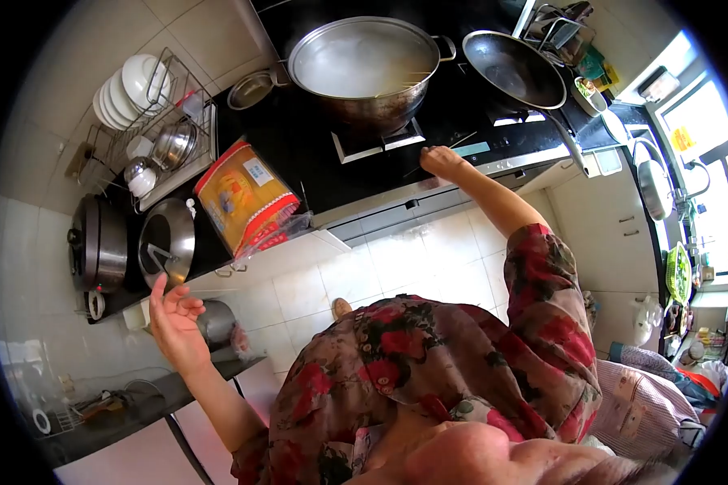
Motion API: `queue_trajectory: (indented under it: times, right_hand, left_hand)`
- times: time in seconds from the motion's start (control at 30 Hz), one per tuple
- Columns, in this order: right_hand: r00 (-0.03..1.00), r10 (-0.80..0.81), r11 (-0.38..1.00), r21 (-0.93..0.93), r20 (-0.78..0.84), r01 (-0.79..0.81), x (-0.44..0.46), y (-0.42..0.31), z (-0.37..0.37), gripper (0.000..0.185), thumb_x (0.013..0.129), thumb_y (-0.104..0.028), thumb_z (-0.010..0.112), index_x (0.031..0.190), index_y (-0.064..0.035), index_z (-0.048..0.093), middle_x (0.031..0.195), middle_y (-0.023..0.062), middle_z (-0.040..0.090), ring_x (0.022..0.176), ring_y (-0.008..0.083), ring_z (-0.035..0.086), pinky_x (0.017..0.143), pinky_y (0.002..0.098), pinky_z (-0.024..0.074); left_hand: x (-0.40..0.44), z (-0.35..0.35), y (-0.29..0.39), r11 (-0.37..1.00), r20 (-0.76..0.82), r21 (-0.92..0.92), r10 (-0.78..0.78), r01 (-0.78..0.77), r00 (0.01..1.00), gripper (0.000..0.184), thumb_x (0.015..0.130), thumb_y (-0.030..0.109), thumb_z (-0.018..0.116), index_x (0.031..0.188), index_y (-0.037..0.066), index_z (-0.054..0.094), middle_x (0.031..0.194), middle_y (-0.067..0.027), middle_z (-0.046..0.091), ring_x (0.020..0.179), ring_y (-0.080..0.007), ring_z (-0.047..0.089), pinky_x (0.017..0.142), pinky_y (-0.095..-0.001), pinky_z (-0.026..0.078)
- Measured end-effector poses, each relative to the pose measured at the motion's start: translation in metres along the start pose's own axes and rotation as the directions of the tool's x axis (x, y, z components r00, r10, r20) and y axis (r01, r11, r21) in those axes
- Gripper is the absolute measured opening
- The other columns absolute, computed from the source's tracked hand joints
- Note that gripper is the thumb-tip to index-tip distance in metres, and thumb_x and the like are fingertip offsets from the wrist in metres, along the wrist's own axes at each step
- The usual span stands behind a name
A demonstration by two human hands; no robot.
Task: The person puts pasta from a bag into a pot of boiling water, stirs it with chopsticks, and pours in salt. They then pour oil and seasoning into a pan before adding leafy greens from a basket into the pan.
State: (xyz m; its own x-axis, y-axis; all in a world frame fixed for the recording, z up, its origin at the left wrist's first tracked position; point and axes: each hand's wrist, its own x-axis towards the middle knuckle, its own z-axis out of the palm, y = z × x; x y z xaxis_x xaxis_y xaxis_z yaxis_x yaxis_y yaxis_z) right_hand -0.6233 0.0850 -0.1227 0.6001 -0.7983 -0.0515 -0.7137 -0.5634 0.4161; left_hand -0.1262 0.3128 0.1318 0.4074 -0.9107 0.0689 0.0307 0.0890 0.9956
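Note:
Steam rises from a large two-handled metal pot (362, 95) on the stove, with thin sticks at its right inner edge. Closed at the stove's front edge, below and right of the pot, my right hand (442, 163) has a thin stick-like item showing beside it. My left hand (178, 323) is raised at the lower left, fingers apart and empty. It is nearest to a metal bowl or pan (167, 238) on the counter. An orange and red plastic package (247, 198) lies between that bowl and the stove.
A black frying pan (514, 71) is at the right of the stove, its handle toward the front. At the left are a dish rack (170, 153) with white plates (144, 83) and an electric cooker (105, 242). A sink (655, 190) is at the right.

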Motion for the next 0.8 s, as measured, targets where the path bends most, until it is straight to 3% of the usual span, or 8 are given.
queue_trajectory:
  times: [0.13,0.3,0.4,0.47,0.53,0.6,0.73,0.8]
  right_hand:
    - [0.998,0.049,0.999,0.013,0.027,-0.05,-0.002,-0.002,0.006,0.01,0.079,-0.006,0.063,0.084,0.0011,0.068,0.086,0.0134,0.067,0.08,0.0232,0.068,0.068,0.0294,0.0542]
    - [0.991,-0.07,0.997,-0.017,0.117,0.072,0.002,0.007,0.0,0.009,0.078,-0.006,0.064,0.084,-0.0032,0.07,0.088,0.0113,0.068,0.08,0.0211,0.068,0.068,0.0296,0.0542]
    - [0.997,-0.062,0.998,0.005,-0.047,0.062,-0.003,0.009,-0.009,0.006,0.077,-0.006,0.065,0.082,-0.0053,0.068,0.084,0.0092,0.066,0.077,0.0232,0.067,0.066,0.0291,0.0536]
    - [0.965,0.091,0.968,0.249,-0.247,-0.028,-0.021,0.01,-0.043,0.01,0.077,-0.007,0.065,0.087,-0.0068,0.065,0.083,0.008,0.063,0.079,0.0237,0.065,0.064,0.0325,0.055]
    - [0.868,0.284,0.882,0.467,-0.408,-0.069,-0.04,0.017,-0.112,0.012,0.074,-0.005,0.068,0.084,-0.0053,0.061,0.08,0.0078,0.058,0.078,0.0233,0.063,0.059,0.0328,0.0541]
    - [0.607,0.418,0.854,0.52,-0.675,-0.01,-0.051,0.037,-0.195,0.011,0.074,-0.004,0.068,0.076,-0.0047,0.058,0.073,0.0076,0.057,0.069,0.0233,0.062,0.055,0.0306,0.0519]
    - [0.166,0.593,0.794,0.606,-0.788,0.045,-0.035,0.07,-0.279,0.007,0.079,-0.008,0.069,0.079,-0.0023,0.064,0.07,0.0091,0.064,0.063,0.019,0.065,0.058,0.0239,0.0516]
    - [0.191,0.716,0.657,0.741,-0.672,0.142,0.001,0.088,-0.275,0.008,0.082,-0.005,0.068,0.088,-0.0003,0.066,0.082,0.0062,0.07,0.072,0.0125,0.067,0.065,0.0223,0.0523]
  left_hand:
    - [-0.001,-0.003,-0.007,1.0,-0.002,0.002,-0.015,0.015,1.0,0.049,0.098,0.039,0.038,0.129,0.001,0.047,0.093,-0.0077,0.061,0.072,-0.0138,0.058,0.066,-0.0271,0.046]
    - [-0.002,0.006,-0.013,0.999,0.008,-0.013,-0.041,0.041,0.999,0.049,0.098,0.038,0.038,0.128,0.0,0.047,0.093,-0.0083,0.061,0.072,-0.0148,0.058,0.066,-0.0282,0.046]
    - [-0.004,0.008,-0.013,0.999,0.006,-0.004,-0.043,0.043,0.999,0.049,0.099,0.038,0.038,0.128,0.0,0.047,0.092,-0.0091,0.061,0.071,-0.0151,0.058,0.065,-0.028,0.046]
    - [-0.005,0.005,-0.015,0.999,0.035,0.034,-0.042,0.041,0.999,0.047,0.099,0.037,0.038,0.126,0.0,0.049,0.091,-0.0095,0.061,0.07,-0.015,0.058,0.065,-0.028,0.046]
    - [-0.004,0.007,-0.019,0.998,0.024,0.052,-0.045,0.044,0.999,0.046,0.099,0.036,0.039,0.124,0.0,0.05,0.09,-0.0095,0.062,0.069,-0.0148,0.058,0.064,-0.0279,0.046]
    - [-0.006,0.011,-0.022,0.995,0.014,0.083,-0.056,0.055,0.998,0.045,0.099,0.035,0.039,0.123,0.0,0.052,0.089,-0.0095,0.062,0.069,-0.0146,0.058,0.064,-0.0277,0.046]
    - [0.002,0.069,-0.017,0.999,0.261,0.038,-0.032,0.023,0.965,0.038,0.099,0.03,0.041,0.119,0.0,0.054,0.088,-0.0103,0.063,0.069,-0.0133,0.058,0.063,-0.0271,0.049]
    - [0.004,0.097,-0.017,0.997,0.403,0.076,-0.026,-0.006,0.915,0.037,0.1,0.027,0.04,0.122,0.001,0.052,0.091,-0.0099,0.063,0.073,-0.0122,0.059,0.064,-0.0251,0.048]
